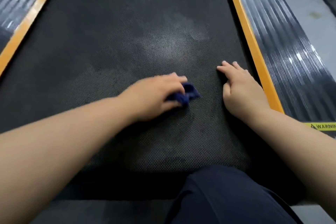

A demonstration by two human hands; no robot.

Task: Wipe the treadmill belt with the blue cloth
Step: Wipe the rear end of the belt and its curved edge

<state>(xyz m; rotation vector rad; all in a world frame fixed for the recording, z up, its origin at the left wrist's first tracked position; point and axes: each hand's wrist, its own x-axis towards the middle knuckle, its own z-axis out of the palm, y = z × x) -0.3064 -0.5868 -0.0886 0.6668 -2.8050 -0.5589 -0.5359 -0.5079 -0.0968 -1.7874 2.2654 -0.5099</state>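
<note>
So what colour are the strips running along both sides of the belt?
Orange-yellow strips edge the black treadmill belt on both sides, seen clearly in the head view.

Cloth (pixel 189 93) on belt (pixel 127 42) under left hand (pixel 154 94); right hand (pixel 241 92) on belt rightward, beside side rail (pixel 283 45).
</note>
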